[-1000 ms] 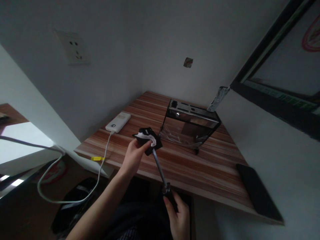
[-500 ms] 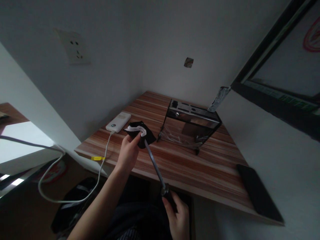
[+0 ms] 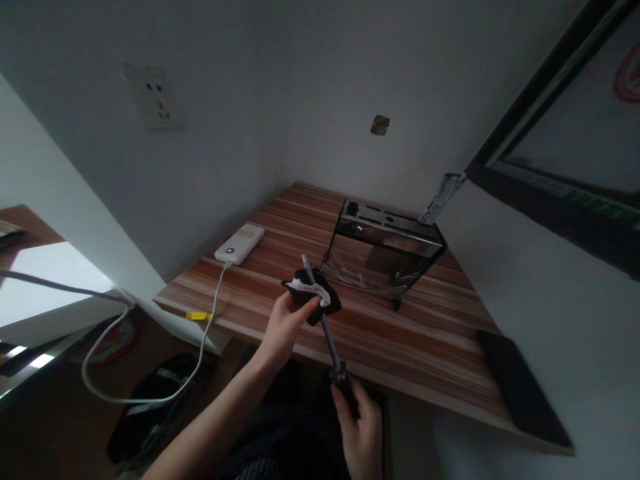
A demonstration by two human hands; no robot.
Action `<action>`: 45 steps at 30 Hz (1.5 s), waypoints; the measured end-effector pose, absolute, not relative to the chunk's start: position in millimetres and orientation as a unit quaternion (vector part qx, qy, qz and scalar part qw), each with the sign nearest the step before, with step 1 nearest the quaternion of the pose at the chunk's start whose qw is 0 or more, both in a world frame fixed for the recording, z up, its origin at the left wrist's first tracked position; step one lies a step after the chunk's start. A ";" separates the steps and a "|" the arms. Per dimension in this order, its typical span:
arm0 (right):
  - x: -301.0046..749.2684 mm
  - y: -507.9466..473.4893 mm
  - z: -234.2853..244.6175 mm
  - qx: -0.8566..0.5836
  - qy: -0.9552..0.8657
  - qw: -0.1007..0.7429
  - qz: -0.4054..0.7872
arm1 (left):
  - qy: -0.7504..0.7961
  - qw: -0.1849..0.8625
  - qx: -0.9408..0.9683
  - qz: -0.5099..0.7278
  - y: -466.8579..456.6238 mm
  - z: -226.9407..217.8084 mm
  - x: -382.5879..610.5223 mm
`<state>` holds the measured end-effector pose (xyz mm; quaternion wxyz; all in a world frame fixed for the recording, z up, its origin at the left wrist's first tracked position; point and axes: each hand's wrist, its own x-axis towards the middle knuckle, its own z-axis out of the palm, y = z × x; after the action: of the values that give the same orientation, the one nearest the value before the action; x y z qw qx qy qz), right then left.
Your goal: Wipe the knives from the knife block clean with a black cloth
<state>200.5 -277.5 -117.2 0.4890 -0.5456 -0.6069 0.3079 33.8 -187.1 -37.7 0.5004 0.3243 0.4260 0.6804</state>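
My right hand (image 3: 361, 428) grips the dark handle of a long metal rod (image 3: 326, 331) that slants up and to the left over the desk's front edge. Partway up the shaft, my left hand (image 3: 286, 325) pinches a black and white cloth (image 3: 314, 299) wrapped round it. The rod's bare tip (image 3: 304, 259) sticks out above the cloth. Both hands hover in front of the wooden desk (image 3: 400, 347).
A black-framed clear box (image 3: 383, 257) stands on the desk near the back wall. A white power bank (image 3: 239, 244) lies at the left with a white cable (image 3: 150, 393) hanging off the edge. A black slab (image 3: 523, 390) lies at the right. A wall socket (image 3: 153, 93) is above.
My left hand slid the cloth down the shaft toward the handle, so the rod's tip now shows above it. The rod stands steeper than before.
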 end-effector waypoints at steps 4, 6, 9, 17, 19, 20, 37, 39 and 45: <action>200.6 -274.3 -111.2 -0.545 -0.599 0.494 0.317 | 0.456 0.532 0.342 0.626 -200.0 -33.8 48.4; 200.6 -273.1 -107.8 -0.548 -0.595 0.497 0.313 | 0.460 0.552 0.349 0.601 -206.5 -33.4 54.8; 200.1 -271.6 -101.5 -0.554 -0.588 0.498 0.316 | 0.454 0.586 0.360 0.567 -215.1 -40.1 63.5; 203.5 -269.5 -93.5 -0.565 -0.569 0.501 0.326 | 0.404 0.596 0.464 0.516 -222.1 -47.0 70.3; 204.7 -269.8 -96.1 -0.565 -0.568 0.499 0.332 | 0.408 0.598 0.464 0.510 -221.8 -45.0 69.6; 205.0 -270.0 -97.6 -0.564 -0.567 0.498 0.335 | 0.412 0.595 0.465 0.510 -221.8 -44.6 69.4; 208.2 -270.3 -105.9 -0.546 -0.590 0.496 0.327 | 0.427 0.577 0.420 0.554 -214.0 -54.6 65.3; 208.2 -271.1 -107.8 -0.547 -0.590 0.499 0.323 | 0.443 0.568 0.404 0.564 -210.6 -49.5 62.0; 211.6 -277.9 -115.5 -0.548 -0.599 0.496 0.307 | 0.464 0.531 0.380 0.599 -194.5 -29.5 47.9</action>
<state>211.6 -277.9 -115.5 0.4957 -0.5484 -0.5993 0.3073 47.9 -194.5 -29.5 0.5307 0.3803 0.4636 0.5990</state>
